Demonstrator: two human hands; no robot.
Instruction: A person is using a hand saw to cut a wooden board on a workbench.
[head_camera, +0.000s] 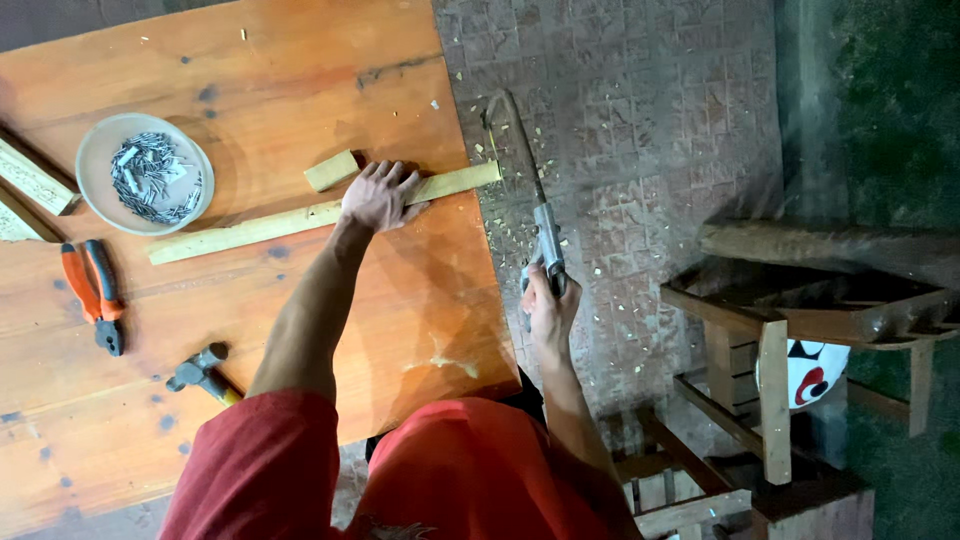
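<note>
Wooden strip (320, 212), long and pale, lies across the orange worktop (400, 320) with its far end overhanging the edge, presumably so the saw blade can pass clear. Left hand (380, 196): fingers spread, palm pressed flat on the strip, pinning it down. Right hand (548, 310): closed around the handle of a handsaw (530, 190), blade held just beside the overhanging end. Small offcut block (331, 170) beside the left hand. Bowl of nails (145, 173), orange-handled pliers (95, 295) and hammer (203, 372) set aside, well apart.
</note>
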